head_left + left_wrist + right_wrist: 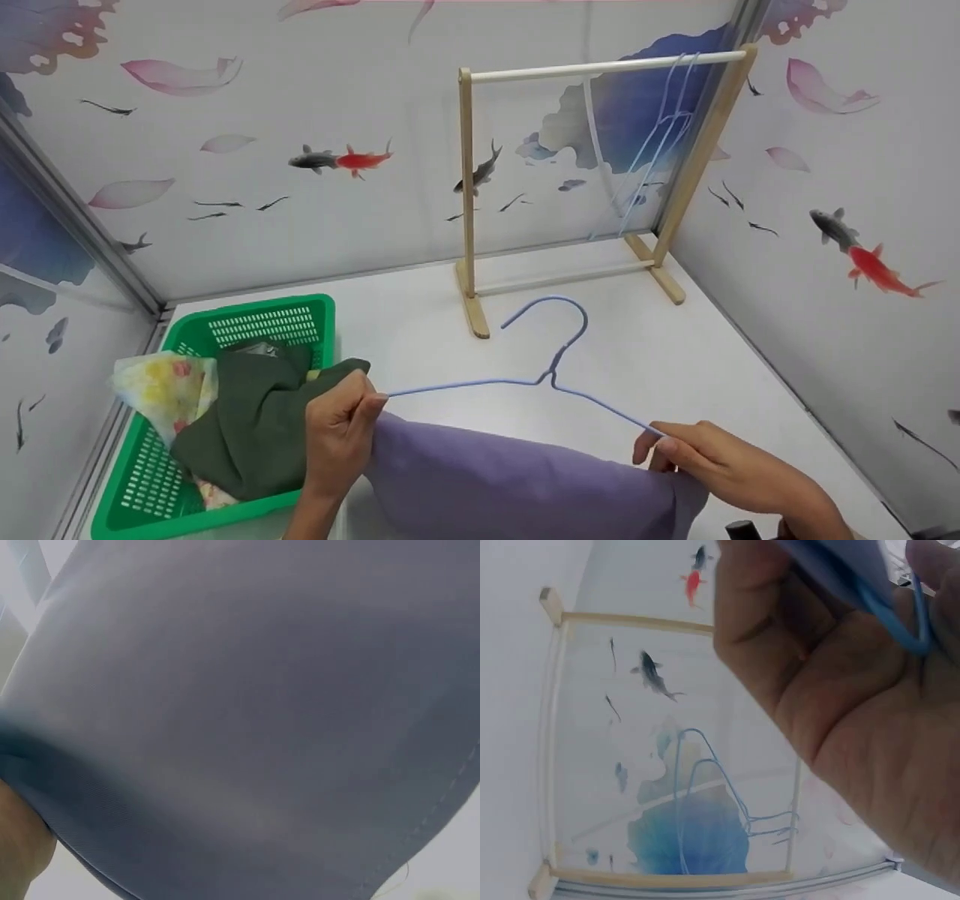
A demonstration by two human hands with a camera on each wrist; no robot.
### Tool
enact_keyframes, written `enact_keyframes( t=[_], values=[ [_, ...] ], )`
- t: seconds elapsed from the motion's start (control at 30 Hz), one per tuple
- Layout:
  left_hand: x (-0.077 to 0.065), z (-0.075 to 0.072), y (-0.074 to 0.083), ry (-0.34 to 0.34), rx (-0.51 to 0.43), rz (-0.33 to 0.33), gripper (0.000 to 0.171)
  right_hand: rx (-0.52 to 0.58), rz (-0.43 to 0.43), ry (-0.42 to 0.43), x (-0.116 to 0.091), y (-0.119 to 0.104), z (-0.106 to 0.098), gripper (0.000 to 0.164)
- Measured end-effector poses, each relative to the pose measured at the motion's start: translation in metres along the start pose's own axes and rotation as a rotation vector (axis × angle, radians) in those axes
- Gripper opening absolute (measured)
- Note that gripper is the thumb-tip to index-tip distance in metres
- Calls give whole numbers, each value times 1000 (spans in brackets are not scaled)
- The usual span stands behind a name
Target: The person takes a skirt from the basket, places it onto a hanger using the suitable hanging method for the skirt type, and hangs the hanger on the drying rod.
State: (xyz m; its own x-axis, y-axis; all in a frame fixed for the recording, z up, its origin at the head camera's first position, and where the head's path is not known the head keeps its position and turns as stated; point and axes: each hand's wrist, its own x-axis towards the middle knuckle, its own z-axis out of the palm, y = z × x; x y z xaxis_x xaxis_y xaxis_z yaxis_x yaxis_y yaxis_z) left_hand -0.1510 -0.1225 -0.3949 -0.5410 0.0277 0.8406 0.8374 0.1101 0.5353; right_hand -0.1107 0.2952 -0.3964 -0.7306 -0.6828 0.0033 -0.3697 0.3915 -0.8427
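A blue wire hanger [480, 382] spans between both hands, its hook pointing away over the white table. Purple cloth [517, 472] hangs below the hanger's shoulders and fills most of the left wrist view. My left hand [341, 427] grips the hanger's left end together with the cloth's corner, beside the basket. At the other end my right hand [720, 457] pinches the hanger's right shoulder between thumb and fingers, with the cloth's edge right beneath. In the right wrist view the hanger's bent blue end [900, 626] shows against the palm.
A green basket [326, 322] at the left holds a dark green garment [251, 420] and a floral cloth [169, 386]. Behind the hanger stands a wooden rack [466, 187] with a white rail [570, 71]; light blue hangers [652, 142] hang at its right end. Printed walls enclose the table.
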Motion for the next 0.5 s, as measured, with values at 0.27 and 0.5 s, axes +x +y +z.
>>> enact_keyframes(
  t=[0.27,0.5],
  values=[
    [-6,1,-8,12,41,-13,32,-55,-183,248,1,11,15,41],
    [-22,0,-33,-83,194,-158,14,-253,-181,528,-4,4,21,37]
  ],
)
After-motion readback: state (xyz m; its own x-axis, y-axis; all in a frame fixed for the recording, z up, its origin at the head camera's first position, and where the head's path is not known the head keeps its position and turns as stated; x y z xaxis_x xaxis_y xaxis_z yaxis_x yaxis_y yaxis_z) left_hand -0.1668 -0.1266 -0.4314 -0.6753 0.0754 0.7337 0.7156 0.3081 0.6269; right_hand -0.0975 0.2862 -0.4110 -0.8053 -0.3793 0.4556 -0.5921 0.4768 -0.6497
